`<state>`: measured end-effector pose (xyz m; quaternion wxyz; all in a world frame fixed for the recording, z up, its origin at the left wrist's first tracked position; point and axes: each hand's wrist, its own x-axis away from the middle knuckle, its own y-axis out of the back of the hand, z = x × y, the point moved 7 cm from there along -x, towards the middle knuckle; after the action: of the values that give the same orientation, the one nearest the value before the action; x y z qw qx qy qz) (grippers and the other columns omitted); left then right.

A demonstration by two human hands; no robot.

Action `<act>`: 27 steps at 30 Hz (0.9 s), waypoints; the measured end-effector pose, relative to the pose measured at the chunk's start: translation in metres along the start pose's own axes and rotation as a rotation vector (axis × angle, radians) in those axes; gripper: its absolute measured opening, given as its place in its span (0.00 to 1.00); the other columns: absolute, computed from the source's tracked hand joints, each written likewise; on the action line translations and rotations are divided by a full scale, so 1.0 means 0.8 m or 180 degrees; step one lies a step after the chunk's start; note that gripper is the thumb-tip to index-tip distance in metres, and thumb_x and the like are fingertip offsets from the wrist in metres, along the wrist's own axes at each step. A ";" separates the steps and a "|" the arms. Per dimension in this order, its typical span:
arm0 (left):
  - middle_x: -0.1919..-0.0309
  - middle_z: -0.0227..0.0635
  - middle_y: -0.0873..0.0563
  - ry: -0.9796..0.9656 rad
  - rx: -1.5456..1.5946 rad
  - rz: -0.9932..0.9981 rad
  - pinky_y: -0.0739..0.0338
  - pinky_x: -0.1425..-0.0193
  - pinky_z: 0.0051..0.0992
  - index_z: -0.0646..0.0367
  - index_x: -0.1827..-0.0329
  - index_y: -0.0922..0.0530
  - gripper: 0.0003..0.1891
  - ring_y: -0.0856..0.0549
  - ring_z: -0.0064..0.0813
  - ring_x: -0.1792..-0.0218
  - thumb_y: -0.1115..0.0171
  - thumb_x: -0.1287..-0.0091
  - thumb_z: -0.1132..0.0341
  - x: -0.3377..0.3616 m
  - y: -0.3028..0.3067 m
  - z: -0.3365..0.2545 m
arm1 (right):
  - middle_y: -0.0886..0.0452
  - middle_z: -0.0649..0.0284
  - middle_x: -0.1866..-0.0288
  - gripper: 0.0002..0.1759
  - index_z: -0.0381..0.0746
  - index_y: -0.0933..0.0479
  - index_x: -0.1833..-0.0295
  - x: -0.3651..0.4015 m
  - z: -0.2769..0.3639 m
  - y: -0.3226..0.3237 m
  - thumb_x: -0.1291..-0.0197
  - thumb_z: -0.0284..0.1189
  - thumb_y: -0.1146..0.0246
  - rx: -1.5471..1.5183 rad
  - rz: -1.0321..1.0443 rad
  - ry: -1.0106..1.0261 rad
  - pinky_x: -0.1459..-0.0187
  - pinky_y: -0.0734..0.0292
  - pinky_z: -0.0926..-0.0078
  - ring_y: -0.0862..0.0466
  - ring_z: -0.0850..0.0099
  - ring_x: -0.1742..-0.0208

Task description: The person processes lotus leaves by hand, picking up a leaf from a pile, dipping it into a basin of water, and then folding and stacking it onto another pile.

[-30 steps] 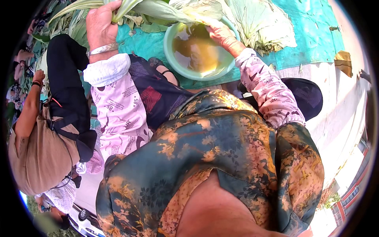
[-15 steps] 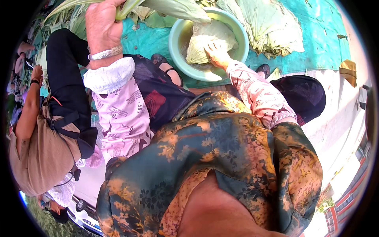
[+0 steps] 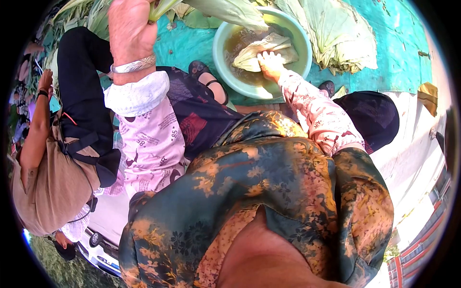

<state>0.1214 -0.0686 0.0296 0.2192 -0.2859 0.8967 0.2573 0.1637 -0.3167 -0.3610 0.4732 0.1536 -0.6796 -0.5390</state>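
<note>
My left hand [image 3: 132, 36], with a silver bracelet at the wrist, is closed around a thick green stalk [image 3: 162, 8] at the top edge. Its fingertips are cut off by the frame. A large pale green leaf [image 3: 230, 12] reaches right from beside it, over the rim of a light green basin [image 3: 222, 72]. Inside the basin is murky brown water [image 3: 245, 41]. My right hand [image 3: 272, 66] is down in the basin, fingers bent over the edge of a folded, wet, yellowish leaf [image 3: 259, 50]; the thumb is hidden.
Fan-shaped veined leaves [image 3: 336, 38] lie in a pile on a turquoise sheet [image 3: 398, 53] right of the basin. My sandalled foot [image 3: 211, 84] is close to the basin. Another person in a brown top [image 3: 57, 182] is at the left. A white car [image 3: 98, 252] stands lower left.
The view has shifted slightly, moving the basin rightward. My right hand has gone from lying spread on the leaf to bending over its edge. The leaf in the water now looks narrower and more folded.
</note>
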 end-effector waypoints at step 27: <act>0.73 0.30 0.20 0.1196 -0.0130 -0.0275 0.41 0.88 0.12 0.62 0.63 0.24 0.10 0.28 0.12 0.85 0.36 0.44 0.67 -0.030 -0.028 -0.013 | 0.40 0.53 0.36 0.41 0.42 0.42 0.36 -0.015 -0.026 0.053 0.54 0.48 0.37 -0.1028 -0.0680 -0.0418 0.42 0.46 0.41 0.41 0.55 0.35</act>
<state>0.1503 -0.0810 0.0434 0.0529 -0.3716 0.9033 0.2079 0.1994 -0.3043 -0.3302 0.3865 0.1114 -0.5936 -0.6971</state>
